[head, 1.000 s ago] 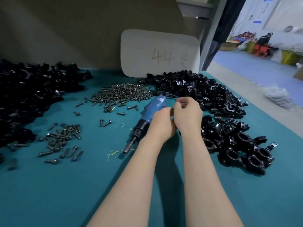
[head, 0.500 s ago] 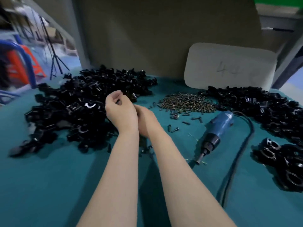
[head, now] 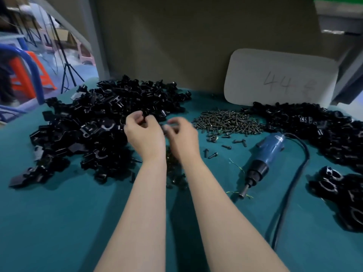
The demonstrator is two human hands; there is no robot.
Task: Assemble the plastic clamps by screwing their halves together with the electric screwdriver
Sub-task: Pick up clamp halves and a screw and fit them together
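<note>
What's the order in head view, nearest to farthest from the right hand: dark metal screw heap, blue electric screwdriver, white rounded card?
1. Dark metal screw heap: just right of the right hand.
2. Blue electric screwdriver: farther right.
3. White rounded card: back wall.

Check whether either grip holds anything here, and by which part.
The left grip seems to pinch a black clamp half; which part, its fingers hide. The right grip is blurred; whether it holds anything cannot be told.

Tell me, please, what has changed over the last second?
Both hands moved left from beside the electric screwdriver to the left pile of black clamp halves; the left hand and right hand have parted, fingers curled, contents unclear. The screwdriver and screw heap lie untouched.
</note>
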